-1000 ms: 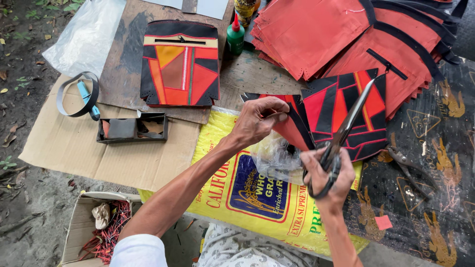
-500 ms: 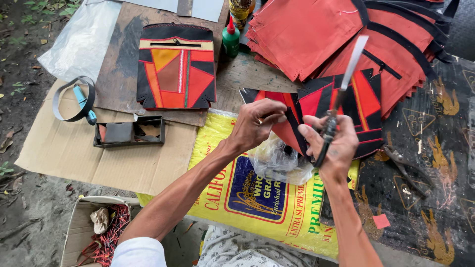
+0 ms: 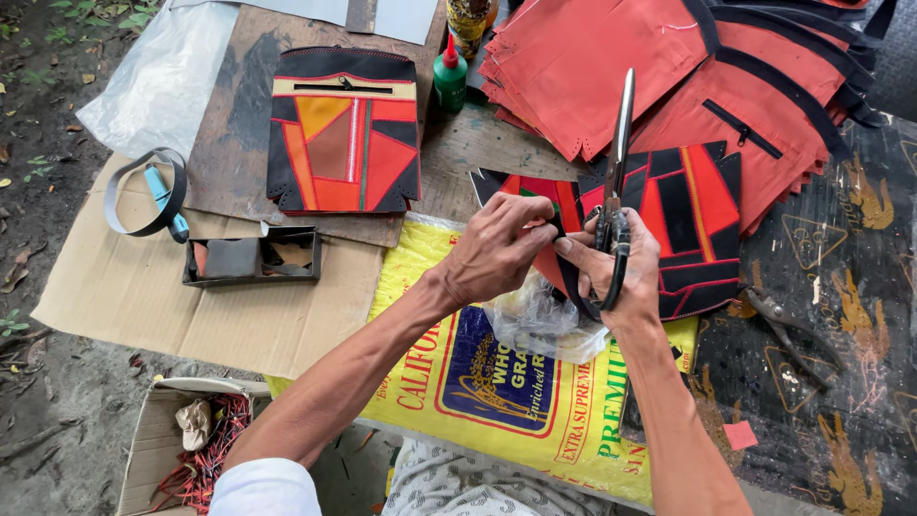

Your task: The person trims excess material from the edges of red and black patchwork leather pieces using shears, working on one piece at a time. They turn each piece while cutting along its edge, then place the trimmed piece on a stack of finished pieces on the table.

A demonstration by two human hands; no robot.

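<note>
My right hand point(image 3: 626, 263) grips a pair of large metal scissors point(image 3: 616, 162) by the black handles, blades closed and pointing up and away. My left hand point(image 3: 497, 247) pinches the edge of a red and black patchwork fabric panel point(image 3: 693, 225) that lies on a yellow printed sack point(image 3: 497, 382). The fingertips of both hands meet over a black strip of that panel. A crumpled clear plastic bag point(image 3: 540, 320) lies just under my hands.
A finished red, orange and black patchwork pouch point(image 3: 344, 129) rests on a dark board. A stack of red fabric pieces point(image 3: 659, 57) lies at the top right. A green glue bottle point(image 3: 450, 75), a small tray point(image 3: 253, 256), pliers point(image 3: 788, 330) and a scrap box point(image 3: 196, 444) stand around.
My right hand has swung the scissors from a slant to nearly upright and moved closer to my left hand, which stays on the panel's edge.
</note>
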